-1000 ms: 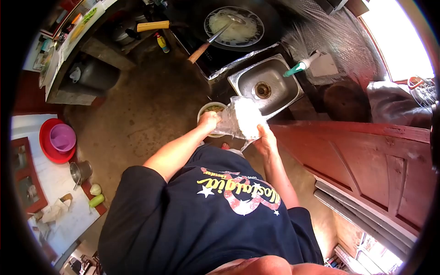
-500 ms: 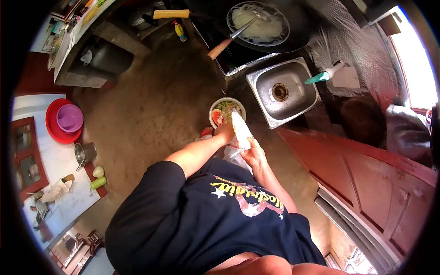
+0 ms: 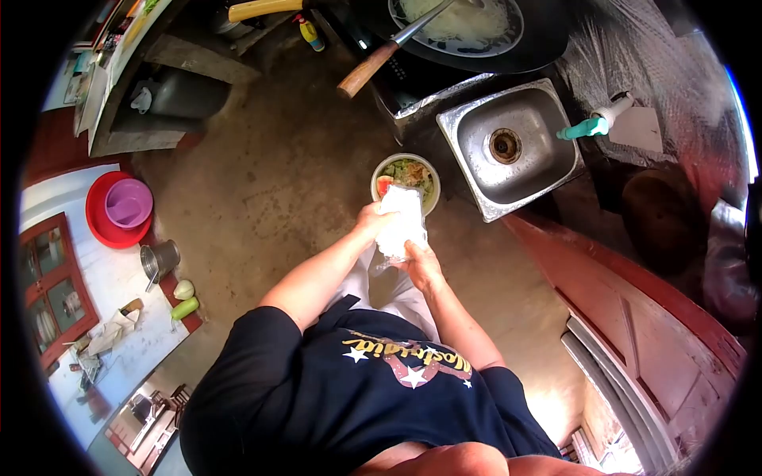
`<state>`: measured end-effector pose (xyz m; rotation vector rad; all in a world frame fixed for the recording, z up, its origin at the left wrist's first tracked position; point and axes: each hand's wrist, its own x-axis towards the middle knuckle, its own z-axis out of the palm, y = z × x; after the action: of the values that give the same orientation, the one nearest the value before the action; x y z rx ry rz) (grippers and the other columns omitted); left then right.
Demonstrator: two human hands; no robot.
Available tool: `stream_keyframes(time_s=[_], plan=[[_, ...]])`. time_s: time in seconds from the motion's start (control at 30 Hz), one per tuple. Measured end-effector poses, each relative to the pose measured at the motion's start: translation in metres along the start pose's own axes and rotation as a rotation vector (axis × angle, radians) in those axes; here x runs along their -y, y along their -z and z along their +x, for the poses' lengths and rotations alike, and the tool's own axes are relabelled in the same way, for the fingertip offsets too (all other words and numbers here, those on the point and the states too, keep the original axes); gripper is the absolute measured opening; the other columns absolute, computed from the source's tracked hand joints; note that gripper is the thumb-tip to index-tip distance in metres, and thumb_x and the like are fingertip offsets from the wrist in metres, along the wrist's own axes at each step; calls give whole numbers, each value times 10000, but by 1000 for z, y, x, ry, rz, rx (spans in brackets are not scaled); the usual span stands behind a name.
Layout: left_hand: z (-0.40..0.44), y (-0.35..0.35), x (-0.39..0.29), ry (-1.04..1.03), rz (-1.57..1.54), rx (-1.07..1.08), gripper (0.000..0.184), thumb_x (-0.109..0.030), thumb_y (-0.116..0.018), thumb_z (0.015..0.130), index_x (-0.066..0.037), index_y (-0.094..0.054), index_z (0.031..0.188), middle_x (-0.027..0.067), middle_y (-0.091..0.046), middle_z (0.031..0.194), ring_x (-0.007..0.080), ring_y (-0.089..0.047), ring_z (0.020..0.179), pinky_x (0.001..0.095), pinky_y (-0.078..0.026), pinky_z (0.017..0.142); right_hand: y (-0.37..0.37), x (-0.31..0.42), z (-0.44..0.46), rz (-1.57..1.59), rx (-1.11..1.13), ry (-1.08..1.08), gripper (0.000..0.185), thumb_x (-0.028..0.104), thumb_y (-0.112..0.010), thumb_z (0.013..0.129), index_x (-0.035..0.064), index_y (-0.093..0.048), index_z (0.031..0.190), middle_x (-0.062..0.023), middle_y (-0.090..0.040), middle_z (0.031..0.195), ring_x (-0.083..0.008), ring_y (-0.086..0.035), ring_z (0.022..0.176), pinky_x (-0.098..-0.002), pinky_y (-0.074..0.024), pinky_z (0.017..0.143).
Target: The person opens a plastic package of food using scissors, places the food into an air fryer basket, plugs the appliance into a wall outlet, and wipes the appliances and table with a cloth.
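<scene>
A white packet, apparently wrapped in clear plastic, [image 3: 402,224] sits in both bare hands in front of the person's legs, partly overlapping the near rim of a round bowl [image 3: 406,156] in this view. The left hand [image 3: 370,220] grips the packet's side, while the right hand [image 3: 423,266] closes on its lower end, thumb across the face; the two-point hold likely keeps the packet from sagging or slipping. The bowl, holding green scraps and a reddish piece, appears to stand low, near the floor [image 3: 262,182], perhaps to leave it within easy reach beneath the hands. Just beyond lies a steel sink [image 3: 532,168], a teal-ended tap [image 3: 586,128] pointing over it. Farther forward, a wooden-handled utensil [image 3: 367,73] leans across a dark wok [image 3: 544,44] of pale food in liquid, its handle jutting outward, presumably for easy grasping. At left, a purple basin [image 3: 128,203] nests inside a red one.
</scene>
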<state>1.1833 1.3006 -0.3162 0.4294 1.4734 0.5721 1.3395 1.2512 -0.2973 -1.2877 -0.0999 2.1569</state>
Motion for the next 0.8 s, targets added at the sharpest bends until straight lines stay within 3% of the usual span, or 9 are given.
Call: stream_keyframes(time_s=[0.1,0.13,0.23,0.3,0.43,0.57,0.63,0.73,0.8], plan=[[-4,9,-5,-83,-115,43,297,-112,-646,778,13,-573,1036,71,-632,934,141,-611,810,278,-501,731,10,21,-5,-366,-38,-92,399,297,-528,881,27,-490,1172,-113,-603,1014,-225,-606,876,-352,-536,659],[-7,16,-13,-123,-112,147,301,-110,-646,777,14,-572,1042,68,-632,940,138,-609,820,275,-500,739,17,33,-2,-497,-69,-14,393,324,-546,874,30,-509,1131,-100,-610,970,-185,-614,803,-319,-536,618],[-20,34,-44,-120,-5,371,319,-101,-647,772,15,-569,1059,60,-630,954,129,-605,842,274,-496,763,-1,94,-6,-609,-178,345,238,165,-491,898,14,-510,1082,-63,-613,905,-101,-570,631,-232,-476,535],[-33,38,-66,-68,101,507,332,-94,-649,769,14,-565,1071,55,-629,962,124,-602,853,275,-493,779,-21,133,-4,-754,108,436,337,96,-523,848,18,-486,1174,-69,-595,1038,-92,-562,683,-221,-468,596],[-51,43,-97,-14,68,738,366,-81,-655,762,14,-556,1102,42,-625,980,113,-594,872,275,-477,815,-67,157,-3,-597,677,-26,373,64,-576,802,31,-506,1167,-51,-580,1080,-107,-553,891,-265,-475,731],[-54,50,-97,-63,111,739,323,-92,-646,780,15,-569,1076,46,-628,980,116,-596,875,272,-476,809,-64,138,13,-707,619,47,236,84,-633,793,26,-595,1018,-13,-626,915,-95,-581,805,-235,-474,728],[-47,53,-88,-84,87,738,291,-100,-637,792,16,-579,1052,50,-630,970,118,-599,869,272,-477,802,-59,125,16,-654,585,115,146,115,-566,853,5,-614,937,-19,-632,835,-98,-580,750,-233,-465,680],[-37,49,-79,-76,-57,482,195,-124,-596,834,21,-600,965,70,-639,895,133,-614,799,272,-496,741,-61,118,6,-578,113,265,119,64,-523,853,-2,-622,860,-37,-621,752,-97,-560,649,-237,-449,588],[-32,43,-70,-59,-107,462,207,-129,-612,825,21,-606,967,69,-641,879,135,-617,779,266,-499,718,-49,95,21,-468,-3,430,136,20,-485,819,-12,-617,820,-39,-616,722,-106,-553,642,-238,-438,584]])
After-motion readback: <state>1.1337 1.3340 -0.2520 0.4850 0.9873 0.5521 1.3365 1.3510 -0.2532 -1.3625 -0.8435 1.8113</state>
